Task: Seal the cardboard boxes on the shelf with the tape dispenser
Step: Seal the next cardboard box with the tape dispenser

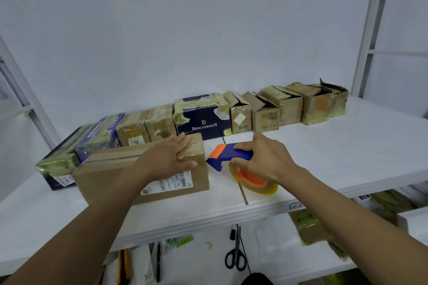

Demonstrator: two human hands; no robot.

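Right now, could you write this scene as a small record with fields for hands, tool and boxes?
left hand: presses flat on front box, at its right end
right hand: grips tape dispenser
tape dispenser: blue and orange, just right of front box
front box: closed, tape along top
back row: boxes by the wall, right ones with loose flaps
shelf: white; scissors on level below

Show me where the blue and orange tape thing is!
In the head view, the tape dispenser is over the white shelf, right of centre, in the right hand, just right of the cardboard box under the left hand.
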